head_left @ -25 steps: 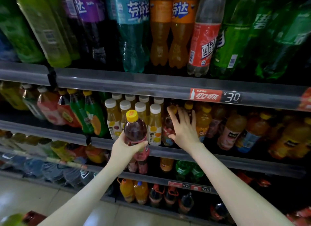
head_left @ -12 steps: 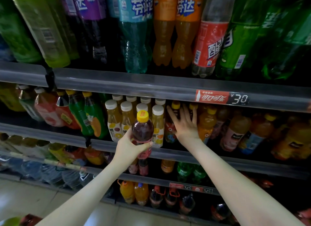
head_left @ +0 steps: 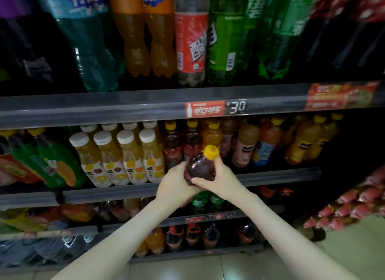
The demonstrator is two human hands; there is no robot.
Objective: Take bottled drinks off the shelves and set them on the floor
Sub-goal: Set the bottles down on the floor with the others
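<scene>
I have one bottle (head_left: 200, 168) held clear of the middle shelf (head_left: 270, 176), just right of the white-capped juices (head_left: 125, 154). My left grip (head_left: 177, 186) wraps its lower body and my right grip (head_left: 220, 180) curls round its shoulder. Its long axis tilts, cap (head_left: 211, 152) up and rightward. It isn't on the floor (head_left: 229, 267) yet; many more stand shelved

Eight white-capped plastic bottles of pale yellow juice (head_left: 133, 160) stand in two rows of four at the front edge of the middle shelf (head_left: 125, 191). On the top shelf (head_left: 104, 106): two tall orange soda bottles (head_left: 135, 50), one tall teal bottle (head_left: 91, 56), one clear red-labelled bottle (head_left: 191, 46). One red price tag (head_left: 205, 109) on its front edge. One dark purple plastic bottle with a yellow cap (head_left: 200, 167), gripped by the left hand (head_left: 177, 186) and the right hand (head_left: 221, 180).
</scene>
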